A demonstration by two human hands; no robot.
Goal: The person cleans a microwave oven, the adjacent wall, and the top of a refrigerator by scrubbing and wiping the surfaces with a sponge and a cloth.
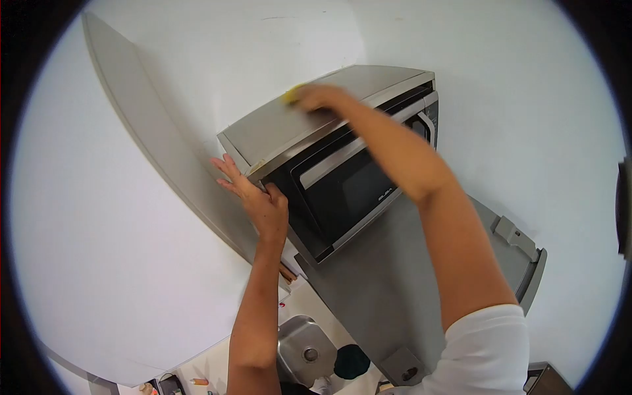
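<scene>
Head view: right hand [317, 99], blurred, seems closed around a yellow pad [291, 96] atop the oven [337, 191], apparently mid-wipe; left hand [262, 205], fingers spread, braces its corner. Another stroke calls for even pressure.

The cabinet [125, 217] is leaving my left hand [261, 203] a narrow gap beside the oven [345, 197]; the wall [217, 59] is blocking reach behind. Bare top [385, 76] is lying open on either side of my right hand [321, 99].
</scene>
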